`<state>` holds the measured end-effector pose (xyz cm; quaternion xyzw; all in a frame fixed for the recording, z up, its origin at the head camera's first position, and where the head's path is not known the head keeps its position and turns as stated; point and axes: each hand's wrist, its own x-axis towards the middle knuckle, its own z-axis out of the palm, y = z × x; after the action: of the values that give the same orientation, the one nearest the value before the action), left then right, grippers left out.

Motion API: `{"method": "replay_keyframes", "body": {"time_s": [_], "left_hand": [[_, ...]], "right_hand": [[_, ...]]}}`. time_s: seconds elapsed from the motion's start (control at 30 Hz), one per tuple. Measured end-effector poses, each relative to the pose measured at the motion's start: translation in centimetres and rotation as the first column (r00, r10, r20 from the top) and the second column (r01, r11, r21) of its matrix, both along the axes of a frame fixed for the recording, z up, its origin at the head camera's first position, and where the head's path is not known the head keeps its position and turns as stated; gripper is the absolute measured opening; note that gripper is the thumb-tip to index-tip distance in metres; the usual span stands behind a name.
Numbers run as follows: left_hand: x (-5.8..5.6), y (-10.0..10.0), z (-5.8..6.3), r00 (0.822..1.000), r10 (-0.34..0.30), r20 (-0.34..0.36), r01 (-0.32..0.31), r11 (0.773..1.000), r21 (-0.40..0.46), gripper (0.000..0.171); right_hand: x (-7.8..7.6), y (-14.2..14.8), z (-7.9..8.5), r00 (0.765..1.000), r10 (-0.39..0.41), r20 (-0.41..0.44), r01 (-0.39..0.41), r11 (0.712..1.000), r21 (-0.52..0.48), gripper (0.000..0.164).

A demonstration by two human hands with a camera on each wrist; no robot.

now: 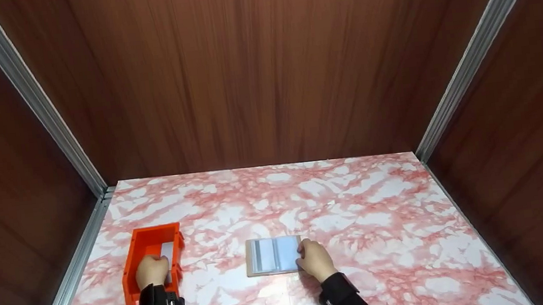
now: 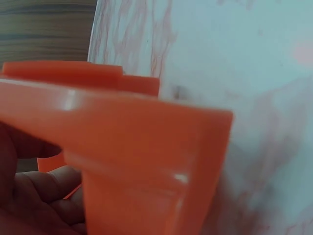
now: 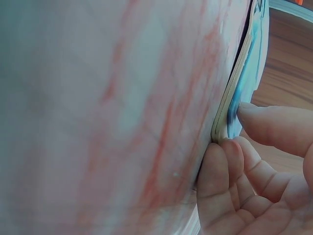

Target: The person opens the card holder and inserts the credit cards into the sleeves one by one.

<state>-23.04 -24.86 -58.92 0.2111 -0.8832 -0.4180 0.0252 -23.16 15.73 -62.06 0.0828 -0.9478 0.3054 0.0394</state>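
At the left stands an orange plastic bin (image 1: 150, 234) with a flat white piece (image 1: 167, 251) along its right inner wall. My left hand (image 1: 151, 271) is down inside the bin, beside the white piece. The bin wall (image 2: 146, 132) hides the fingertips in the left wrist view, so I cannot tell whether they hold anything. In the middle of the table lies an open booklet (image 1: 264, 255) with clear, pale sleeve-like pages and a brown cover. My right hand (image 1: 316, 260) pinches its right edge. The thumb (image 3: 252, 115) lies on the bluish page, with fingers at the cover's edge.
The table (image 1: 389, 241) has a red and white marbled top. Dark wood-grain panels (image 1: 242, 74) stand behind it and at both sides. Metal rails (image 1: 48, 96) run along the corners.
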Motion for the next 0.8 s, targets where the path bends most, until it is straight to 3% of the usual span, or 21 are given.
{"method": "replay_keyframes", "body": {"time_s": [0.4, 0.57, 0.8], "left_hand": [[-0.29, -0.04, -0.12, 1.0, 0.017, -0.002, -0.017, 1.0, -0.023, 0.041], [-0.47, 0.01, -0.4, 0.995, 0.051, -0.081, -0.052, 0.999, -0.01, 0.038], [-0.71, 0.37, -0.81, 0.976, 0.091, -0.199, -0.097, 0.995, -0.021, 0.032]], "right_hand": [[-0.05, 0.11, 0.01, 1.0, 0.004, 0.014, -0.003, 1.0, -0.014, 0.022], [-0.09, 0.14, -0.07, 1.0, -0.001, -0.002, 0.001, 1.0, -0.006, 0.021], [-0.02, 0.09, -0.01, 1.0, 0.006, -0.005, -0.006, 1.0, -0.002, 0.021]]}}
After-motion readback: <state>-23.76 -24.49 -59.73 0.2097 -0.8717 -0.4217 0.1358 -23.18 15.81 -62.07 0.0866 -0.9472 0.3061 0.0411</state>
